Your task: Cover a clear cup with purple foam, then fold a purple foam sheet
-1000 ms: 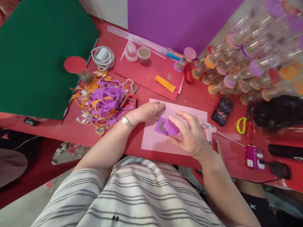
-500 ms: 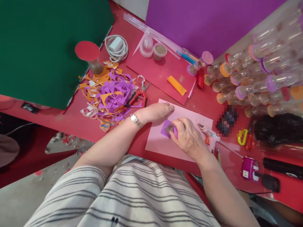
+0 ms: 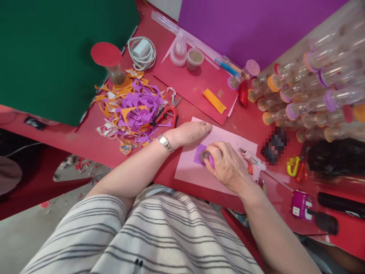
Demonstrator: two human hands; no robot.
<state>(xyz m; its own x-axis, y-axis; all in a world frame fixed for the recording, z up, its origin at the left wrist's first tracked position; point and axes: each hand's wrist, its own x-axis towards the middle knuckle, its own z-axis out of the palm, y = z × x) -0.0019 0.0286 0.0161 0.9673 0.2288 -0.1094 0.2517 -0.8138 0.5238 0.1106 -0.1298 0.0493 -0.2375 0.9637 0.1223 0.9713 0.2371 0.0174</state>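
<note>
My right hand [image 3: 226, 165] is closed around a small clear plastic piece with a purple rim [image 3: 211, 160]. That piece stands against a purple paper square [image 3: 199, 155], which lies on a pale pink sheet [image 3: 189, 173]. The piece's full shape is hidden by my fingers. Flat on the upper left part of the sheet rests my left hand [image 3: 194, 134], fingers stretched out and holding nothing. Just right of my right hand, a pink and white glue gun [image 3: 254, 159] lies at the sheet's edge.
Purple and orange paper scraps [image 3: 139, 104] are heaped at left, beside red-handled snippers [image 3: 170, 112]. Behind the sheet lies an orange paper strip [image 3: 214, 101]. Clear plastic bottle-like pieces [image 3: 302, 110] crowd the right. Yellow-handled scissors [image 3: 293, 166] and a purple box [image 3: 302, 205] are nearer.
The view has shifted slightly. Both hands keep their places on the sheet, with the plastic piece still held on the purple square.
</note>
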